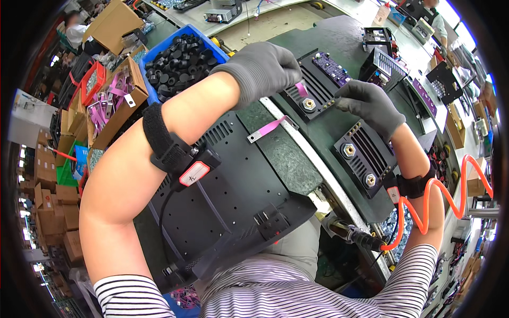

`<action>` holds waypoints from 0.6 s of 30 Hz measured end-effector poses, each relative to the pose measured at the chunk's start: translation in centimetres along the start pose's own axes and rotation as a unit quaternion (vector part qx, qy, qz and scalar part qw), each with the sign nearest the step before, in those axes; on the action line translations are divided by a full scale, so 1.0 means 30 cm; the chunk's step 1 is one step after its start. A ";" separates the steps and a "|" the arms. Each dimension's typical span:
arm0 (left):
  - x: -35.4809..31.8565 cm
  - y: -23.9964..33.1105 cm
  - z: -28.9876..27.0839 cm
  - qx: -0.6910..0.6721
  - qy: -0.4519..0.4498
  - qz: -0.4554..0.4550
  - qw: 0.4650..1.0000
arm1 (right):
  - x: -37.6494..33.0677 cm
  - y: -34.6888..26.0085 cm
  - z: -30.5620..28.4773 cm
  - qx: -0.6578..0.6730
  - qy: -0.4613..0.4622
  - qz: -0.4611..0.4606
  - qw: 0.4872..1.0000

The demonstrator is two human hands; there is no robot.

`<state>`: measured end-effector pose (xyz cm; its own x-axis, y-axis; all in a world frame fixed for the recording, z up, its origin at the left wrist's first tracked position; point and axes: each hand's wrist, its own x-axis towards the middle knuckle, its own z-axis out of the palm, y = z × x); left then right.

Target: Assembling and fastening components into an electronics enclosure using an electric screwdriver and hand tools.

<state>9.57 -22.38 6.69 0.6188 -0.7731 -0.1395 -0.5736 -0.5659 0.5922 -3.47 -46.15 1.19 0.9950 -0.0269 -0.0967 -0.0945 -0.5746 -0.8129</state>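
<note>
Both my hands wear dark grey gloves above a green work mat. My left hand (265, 69) has its fingers pinched together on a pink-sleeved metal strip (301, 88), which hangs just above a brass terminal nut (308, 104) on a slotted black end panel (318, 79). At that panel's right edge, my right hand (371, 106) has thumb and fingertips closed; whatever they hold is too small to make out. A second black panel (363, 156) with two terminal nuts lies below the right hand. Another pink-sleeved strip (269, 129) rests by the bench edge.
A large black metal chassis (233, 164) lies before me. Left are a blue bin (151, 55) of black round caps and a cardboard box (139, 87) of pink strips. An orange coiled cord (424, 212) runs from a power driver (344, 230) at right. Black housings (379, 66) stand farther off.
</note>
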 end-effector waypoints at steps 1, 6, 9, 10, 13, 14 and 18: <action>-0.001 0.001 0.002 0.126 0.017 0.039 0.991 | 0.013 0.000 0.006 -0.023 0.007 -0.031 0.999; -0.005 0.004 0.027 0.224 0.044 0.081 0.970 | 0.084 0.010 0.020 -0.135 0.032 -0.107 0.984; 0.003 0.009 0.032 0.225 0.016 0.091 0.970 | 0.113 0.012 0.032 -0.168 0.009 -0.100 0.981; 0.007 0.012 0.037 0.229 0.016 0.086 0.970 | 0.123 0.013 0.038 -0.176 -0.001 -0.104 0.979; 0.013 0.019 0.052 0.231 0.026 0.101 0.967 | 0.153 0.021 0.068 -0.174 -0.039 -0.102 0.979; 0.015 0.020 0.057 0.230 0.031 0.110 0.966 | 0.161 0.026 0.078 -0.155 -0.046 -0.097 0.982; 0.022 0.030 0.069 0.234 0.046 0.111 0.965 | 0.191 0.049 0.118 -0.104 -0.085 -0.121 0.983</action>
<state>8.35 -23.99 5.49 0.4858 -0.8735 0.0335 -0.8635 -0.4736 0.1736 1.97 -44.25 -2.59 0.9656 0.2589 -0.0232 0.1719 -0.7030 -0.6901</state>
